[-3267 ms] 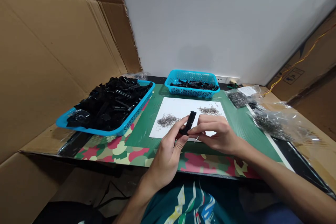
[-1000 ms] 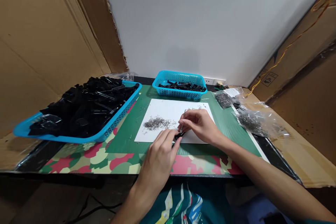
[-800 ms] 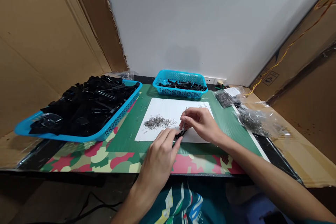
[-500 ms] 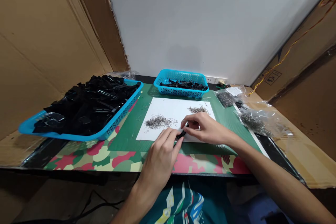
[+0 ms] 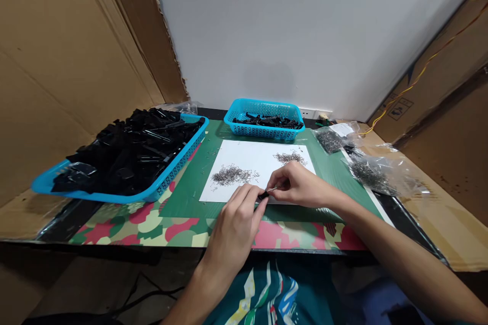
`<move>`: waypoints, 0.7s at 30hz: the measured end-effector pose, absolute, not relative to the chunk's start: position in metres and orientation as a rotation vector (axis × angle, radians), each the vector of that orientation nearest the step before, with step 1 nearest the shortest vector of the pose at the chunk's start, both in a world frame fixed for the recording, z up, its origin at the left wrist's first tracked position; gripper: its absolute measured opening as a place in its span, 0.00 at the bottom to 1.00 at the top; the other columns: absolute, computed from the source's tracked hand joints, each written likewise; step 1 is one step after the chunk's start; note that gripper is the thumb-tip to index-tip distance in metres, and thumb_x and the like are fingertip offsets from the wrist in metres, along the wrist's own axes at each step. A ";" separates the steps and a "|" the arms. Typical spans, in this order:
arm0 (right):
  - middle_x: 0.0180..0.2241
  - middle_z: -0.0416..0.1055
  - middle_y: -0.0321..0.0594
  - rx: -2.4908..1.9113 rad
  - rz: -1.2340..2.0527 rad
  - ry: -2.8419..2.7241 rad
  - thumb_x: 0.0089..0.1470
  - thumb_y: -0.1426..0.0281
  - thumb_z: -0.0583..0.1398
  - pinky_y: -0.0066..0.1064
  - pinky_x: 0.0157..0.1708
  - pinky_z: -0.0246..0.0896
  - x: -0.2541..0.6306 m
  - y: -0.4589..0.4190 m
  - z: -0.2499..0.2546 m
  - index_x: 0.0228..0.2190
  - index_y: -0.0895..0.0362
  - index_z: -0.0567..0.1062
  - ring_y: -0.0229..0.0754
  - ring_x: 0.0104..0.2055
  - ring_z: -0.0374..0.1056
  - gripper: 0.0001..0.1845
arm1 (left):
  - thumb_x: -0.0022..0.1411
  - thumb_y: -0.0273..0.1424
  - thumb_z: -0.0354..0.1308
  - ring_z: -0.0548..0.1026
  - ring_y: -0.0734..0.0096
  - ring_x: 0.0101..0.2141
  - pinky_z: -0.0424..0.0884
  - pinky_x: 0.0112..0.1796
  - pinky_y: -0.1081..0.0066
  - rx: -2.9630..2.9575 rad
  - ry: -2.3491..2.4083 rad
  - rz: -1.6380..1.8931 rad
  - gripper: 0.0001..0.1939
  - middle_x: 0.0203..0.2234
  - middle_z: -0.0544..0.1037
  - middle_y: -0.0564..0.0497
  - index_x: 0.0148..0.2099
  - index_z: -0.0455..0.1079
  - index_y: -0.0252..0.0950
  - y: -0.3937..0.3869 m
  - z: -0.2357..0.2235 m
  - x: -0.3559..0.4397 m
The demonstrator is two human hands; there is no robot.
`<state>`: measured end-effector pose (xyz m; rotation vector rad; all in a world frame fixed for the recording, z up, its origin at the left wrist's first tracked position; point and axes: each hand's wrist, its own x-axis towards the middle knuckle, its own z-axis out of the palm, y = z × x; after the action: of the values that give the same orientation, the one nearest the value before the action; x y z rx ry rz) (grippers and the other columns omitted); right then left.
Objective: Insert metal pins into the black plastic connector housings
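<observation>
Over the near edge of a white paper sheet (image 5: 263, 155), my left hand (image 5: 238, 216) is closed on a small black plastic part (image 5: 263, 195), gripped between thumb and fingers. My right hand (image 5: 295, 187) pinches a thin metal wire piece (image 5: 271, 189) at the right end of that part; its exact shape is too small to tell. On the sheet lie two heaps of small bent wire pieces: a left heap (image 5: 232, 175) just beyond my left hand and a right heap (image 5: 290, 158) behind my right hand.
A large blue basket (image 5: 156, 193) piled with black parts stands at left. Behind the sheet is a smaller blue basket (image 5: 263, 133) holding black pieces. Clear bags of wire pieces (image 5: 369, 172) lie at right on the green mat (image 5: 183, 193). Cardboard walls (image 5: 76, 35) flank the table.
My right hand has turned slightly and its fingertips have closed in at the black part's end, where the thin wire now shows. My left hand keeps its grip.
</observation>
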<state>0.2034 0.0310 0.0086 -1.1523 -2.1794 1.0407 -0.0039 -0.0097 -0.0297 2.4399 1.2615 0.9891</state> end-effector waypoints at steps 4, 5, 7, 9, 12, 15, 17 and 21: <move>0.21 0.73 0.34 -1.194 1.129 -2.083 0.52 0.76 0.63 0.23 0.22 0.52 0.201 0.031 0.007 0.30 0.63 0.81 0.32 0.23 0.62 0.05 | 0.73 0.24 0.57 0.77 0.60 0.42 0.73 0.41 0.63 2.433 1.278 0.982 0.04 0.40 0.76 0.49 0.47 0.68 0.39 -0.010 -0.029 -0.003; 0.21 0.73 0.34 -1.197 1.145 -2.063 0.51 0.76 0.63 0.23 0.22 0.52 0.201 0.030 0.007 0.30 0.63 0.81 0.32 0.23 0.62 0.05 | 0.73 0.24 0.57 0.77 0.60 0.42 0.73 0.41 0.63 2.432 1.280 0.981 0.04 0.40 0.76 0.49 0.47 0.68 0.39 -0.010 -0.030 -0.003; 0.21 0.73 0.34 -1.193 1.177 -2.026 0.50 0.76 0.64 0.22 0.21 0.51 0.199 0.030 0.007 0.29 0.63 0.81 0.32 0.22 0.61 0.04 | 0.73 0.24 0.56 0.77 0.60 0.42 0.73 0.41 0.63 2.429 1.285 0.980 0.05 0.40 0.76 0.49 0.47 0.68 0.39 -0.010 -0.030 -0.004; 0.20 0.73 0.34 -1.188 1.202 -1.990 0.49 0.76 0.64 0.22 0.21 0.51 0.198 0.030 0.006 0.28 0.63 0.80 0.31 0.22 0.61 0.03 | 0.73 0.24 0.56 0.77 0.60 0.42 0.73 0.42 0.63 2.425 1.291 0.975 0.05 0.40 0.76 0.48 0.47 0.68 0.39 -0.011 -0.030 -0.004; 0.20 0.73 0.34 -1.188 1.216 -1.954 0.49 0.76 0.64 0.23 0.22 0.53 0.196 0.029 0.004 0.27 0.62 0.80 0.32 0.22 0.63 0.03 | 0.73 0.24 0.56 0.77 0.60 0.42 0.73 0.42 0.63 2.420 1.294 0.971 0.05 0.40 0.76 0.48 0.47 0.68 0.39 -0.011 -0.030 -0.004; 0.21 0.74 0.35 -1.185 1.190 -1.967 0.48 0.76 0.65 0.23 0.23 0.55 0.194 0.028 0.002 0.26 0.62 0.80 0.33 0.23 0.65 0.02 | 0.72 0.23 0.56 0.77 0.60 0.41 0.73 0.41 0.63 2.429 1.296 0.960 0.06 0.39 0.76 0.49 0.47 0.68 0.39 -0.011 -0.030 -0.004; 0.21 0.74 0.35 -1.170 1.159 -1.998 0.48 0.77 0.64 0.23 0.23 0.55 0.195 0.027 0.002 0.27 0.62 0.81 0.33 0.23 0.65 0.03 | 0.72 0.23 0.57 0.77 0.60 0.41 0.73 0.41 0.63 2.443 1.299 0.942 0.06 0.39 0.76 0.49 0.47 0.68 0.38 -0.011 -0.029 -0.003; 0.20 0.72 0.33 -1.134 1.043 -2.127 0.52 0.76 0.65 0.24 0.23 0.51 0.200 0.027 0.005 0.29 0.62 0.83 0.32 0.23 0.59 0.05 | 0.72 0.23 0.57 0.77 0.60 0.41 0.72 0.41 0.63 2.455 1.300 0.939 0.05 0.39 0.76 0.49 0.46 0.68 0.38 -0.012 -0.029 -0.003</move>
<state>0.1998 0.0273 0.0050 -1.1340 -2.1267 1.0432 -0.0034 -0.0117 -0.0291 2.4549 1.3001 0.9385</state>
